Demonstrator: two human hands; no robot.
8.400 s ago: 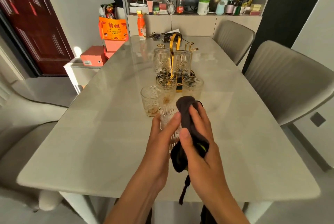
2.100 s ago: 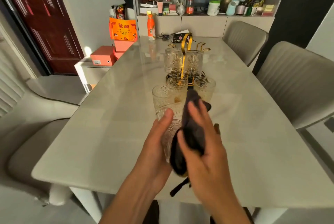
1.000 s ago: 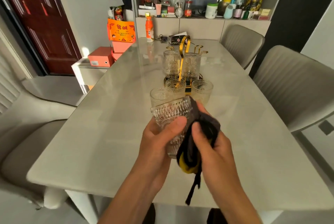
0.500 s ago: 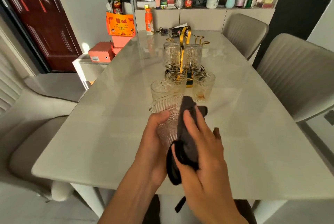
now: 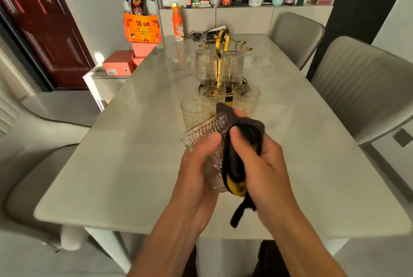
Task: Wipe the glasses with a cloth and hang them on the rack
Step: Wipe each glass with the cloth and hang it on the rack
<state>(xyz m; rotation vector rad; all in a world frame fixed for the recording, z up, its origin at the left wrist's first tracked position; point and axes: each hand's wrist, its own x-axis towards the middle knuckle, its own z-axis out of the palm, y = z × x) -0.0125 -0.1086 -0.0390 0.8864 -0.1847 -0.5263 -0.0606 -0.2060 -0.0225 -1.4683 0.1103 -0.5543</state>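
Observation:
My left hand (image 5: 196,165) grips a ribbed clear glass (image 5: 204,136), tilted with its rim toward the upper left. My right hand (image 5: 260,165) grips a dark cloth (image 5: 240,145) with a yellow patch, pressed against the glass's right side and over its rim. Behind them, three upright glasses stand on the table: a left glass (image 5: 193,112), a middle glass (image 5: 212,95) and a right glass (image 5: 247,98). Further back a gold rack (image 5: 222,40) holds two inverted glasses, one on the left (image 5: 206,66) and one on the right (image 5: 232,65).
The pale marble table (image 5: 134,165) runs away from me. Grey chairs stand at the right (image 5: 362,89), far right corner (image 5: 296,35) and left (image 5: 33,165). An orange bottle (image 5: 178,22), keys and a dark packet lie at the far end. Orange boxes (image 5: 118,65) sit on a side stand.
The glass has tipped so its rim points more to the left. My right hand has curled tighter on the cloth and shifted round the glass's side.

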